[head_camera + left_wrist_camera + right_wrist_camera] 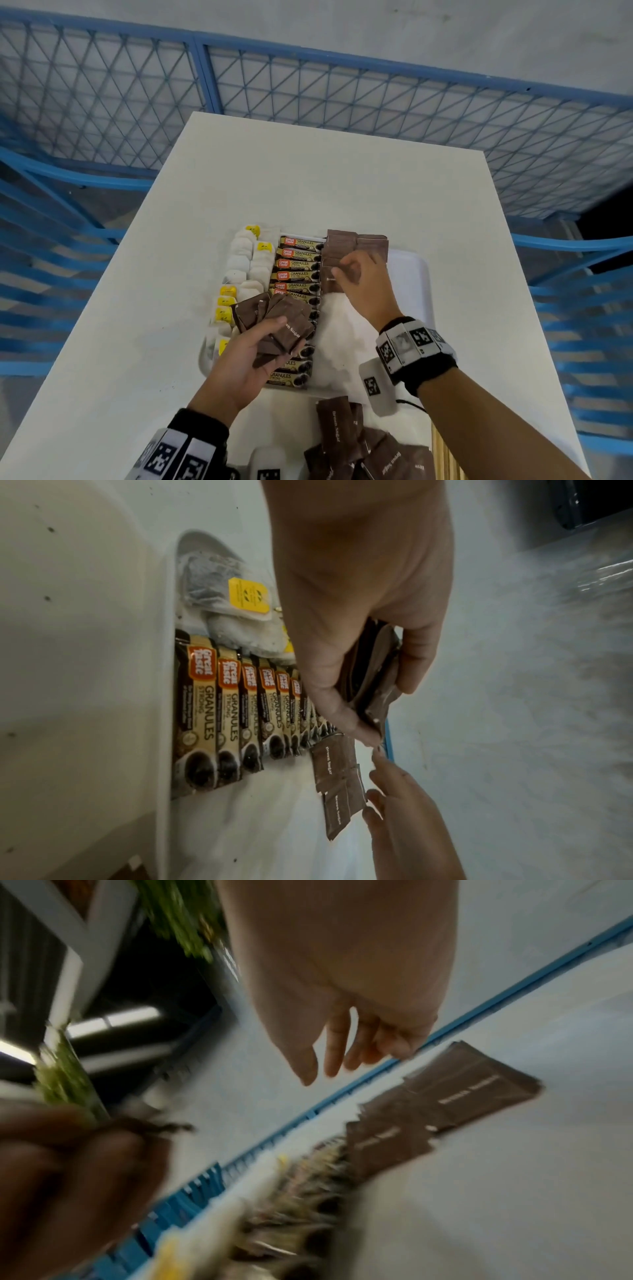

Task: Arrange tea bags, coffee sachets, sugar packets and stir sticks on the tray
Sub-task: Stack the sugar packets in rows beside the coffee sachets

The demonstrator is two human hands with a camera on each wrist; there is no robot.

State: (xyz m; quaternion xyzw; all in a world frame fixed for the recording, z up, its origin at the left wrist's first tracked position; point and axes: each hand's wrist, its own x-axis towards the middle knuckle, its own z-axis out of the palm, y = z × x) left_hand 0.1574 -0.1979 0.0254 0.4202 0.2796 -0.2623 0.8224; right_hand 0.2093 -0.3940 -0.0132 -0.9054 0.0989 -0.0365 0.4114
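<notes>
A white tray (419, 274) holds a column of tea bags (245, 260) on the left and a column of coffee sachets (298, 265) in the middle. A few brown sugar packets (346, 245) lie at its far end. My left hand (272, 339) grips a bunch of brown sugar packets (277, 317) above the sachets, thumb on top. My right hand (342, 270) hovers just over the laid sugar packets (462, 1096), fingers loose and holding nothing. The tray's right side is bare.
A loose pile of brown sugar packets (363, 445) lies on the white table (308, 178) near me, with pale wooden stir sticks (445, 455) beside it. A blue mesh fence (308, 85) runs behind the table.
</notes>
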